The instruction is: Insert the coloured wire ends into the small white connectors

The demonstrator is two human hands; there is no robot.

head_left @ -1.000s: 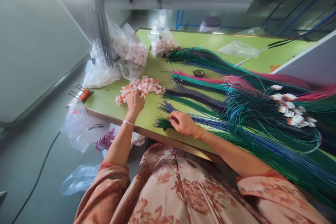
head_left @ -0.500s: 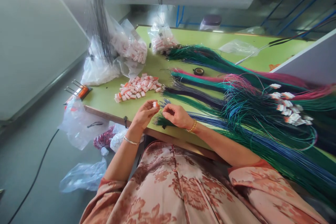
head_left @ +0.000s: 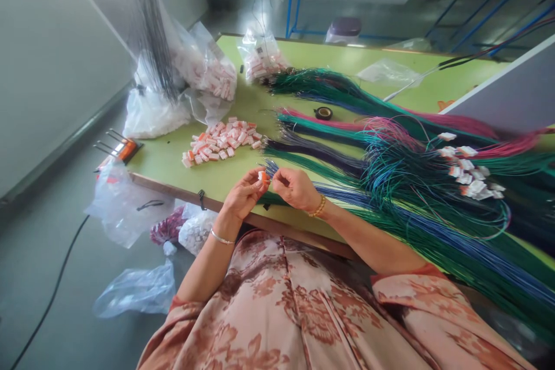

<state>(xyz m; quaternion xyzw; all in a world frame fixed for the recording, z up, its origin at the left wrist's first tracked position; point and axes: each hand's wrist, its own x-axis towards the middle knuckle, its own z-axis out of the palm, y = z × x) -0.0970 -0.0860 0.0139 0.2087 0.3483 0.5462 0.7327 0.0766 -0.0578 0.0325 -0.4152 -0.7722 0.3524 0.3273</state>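
My left hand (head_left: 243,195) pinches a small white and orange connector (head_left: 262,176) just above the near edge of the green table (head_left: 173,162). My right hand (head_left: 295,188) is closed in a pinch right beside it, fingertips against the connector, on a thin green wire whose end I can barely make out. A loose pile of the same connectors (head_left: 219,141) lies on the table to the left. Bundles of green, blue, purple and pink wires (head_left: 390,185) fan across the table to the right, and some carry fitted connectors (head_left: 466,170).
Clear bags of connectors (head_left: 208,72) and another bag (head_left: 262,60) stand at the back left. A tape roll (head_left: 323,113) lies among the wires. An orange tool (head_left: 119,150) sits at the table's left corner. Plastic bags (head_left: 121,208) hang below the edge. A grey panel (head_left: 498,98) rises on the right.
My left hand left the connector pile with one connector and came to the near edge. My right hand lifted off the wire ends and met it, fingertips now touching the connector.
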